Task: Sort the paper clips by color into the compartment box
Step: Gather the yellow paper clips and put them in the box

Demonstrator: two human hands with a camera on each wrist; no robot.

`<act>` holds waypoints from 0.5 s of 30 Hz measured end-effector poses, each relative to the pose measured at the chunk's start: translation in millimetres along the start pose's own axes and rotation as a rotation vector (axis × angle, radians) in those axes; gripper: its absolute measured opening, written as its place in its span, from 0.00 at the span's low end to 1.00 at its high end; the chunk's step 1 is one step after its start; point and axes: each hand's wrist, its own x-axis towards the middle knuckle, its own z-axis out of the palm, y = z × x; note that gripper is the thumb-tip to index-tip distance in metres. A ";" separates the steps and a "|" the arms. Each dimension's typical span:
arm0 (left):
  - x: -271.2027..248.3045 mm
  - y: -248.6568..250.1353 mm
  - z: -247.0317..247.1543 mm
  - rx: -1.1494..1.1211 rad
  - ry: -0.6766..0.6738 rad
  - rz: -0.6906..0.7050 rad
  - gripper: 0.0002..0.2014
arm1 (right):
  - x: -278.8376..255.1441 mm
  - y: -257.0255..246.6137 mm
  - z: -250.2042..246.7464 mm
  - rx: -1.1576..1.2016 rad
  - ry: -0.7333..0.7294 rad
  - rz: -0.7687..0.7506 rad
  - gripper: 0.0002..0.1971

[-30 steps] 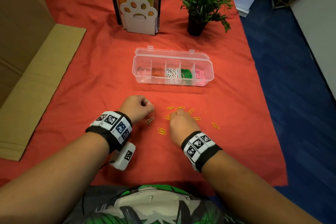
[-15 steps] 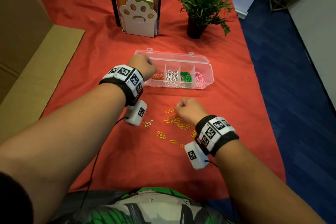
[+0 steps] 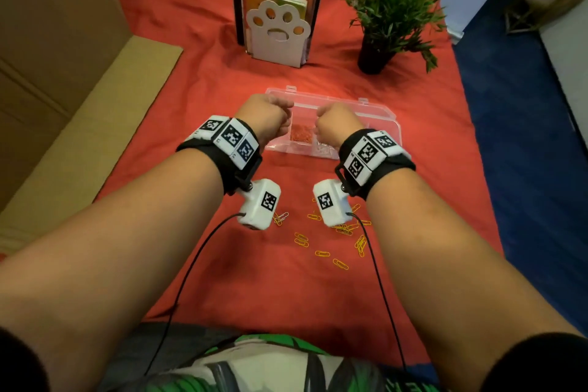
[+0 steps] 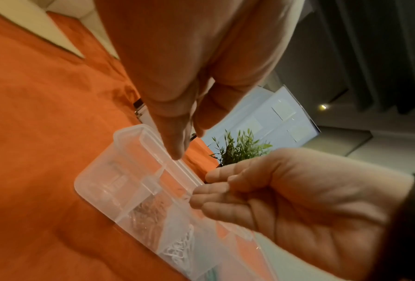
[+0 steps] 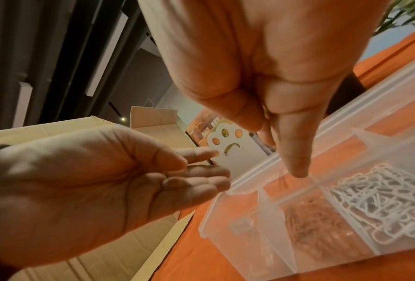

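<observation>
The clear compartment box [image 3: 375,109] lies open on the red cloth, with orange clips [image 3: 300,134] and white clips [image 5: 382,201] in separate sections. Several yellow paper clips [image 3: 322,253] lie loose on the cloth in front of it. My left hand [image 3: 267,118] hovers over the box's left end, and the right wrist view shows its thumb pinching a thin clip [image 5: 200,166] against the fingers. My right hand [image 3: 332,124] is beside it over the box, thumb and forefinger pinched and pointing down [image 5: 290,163], with a blurred thin clip at the tips.
A paw-shaped bookend [image 3: 276,32] with books and a potted plant [image 3: 391,9] stand behind the box. Flattened cardboard [image 3: 79,137] lies along the left. The cloth's right edge drops to blue floor [image 3: 525,137]. Wrist camera cables trail over the cloth.
My right hand has left the loose yellow clips and risen to the box. My left hand, at the box half a second ago, stays over its left end.
</observation>
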 end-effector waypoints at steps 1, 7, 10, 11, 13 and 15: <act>-0.4 -2.6 -1.3 0.067 0.028 0.035 0.14 | -0.7 2.1 -0.8 0.027 0.008 -0.008 0.17; -34.0 -52.5 -25.6 0.629 0.053 0.203 0.09 | -41.6 39.6 10.9 0.031 0.049 -0.079 0.13; -58.7 -85.0 -31.5 0.859 -0.054 0.162 0.09 | -69.8 66.2 36.4 -0.179 -0.050 -0.141 0.11; -64.1 -94.8 -31.9 0.918 -0.093 0.168 0.10 | -77.8 74.3 46.9 -0.246 -0.088 -0.150 0.10; -70.0 -110.8 -31.7 1.021 -0.173 0.210 0.14 | -89.5 88.0 66.1 -0.323 -0.128 -0.159 0.10; -71.3 -121.6 -30.7 1.080 -0.206 0.247 0.16 | -98.2 95.6 81.2 -0.340 -0.108 -0.205 0.11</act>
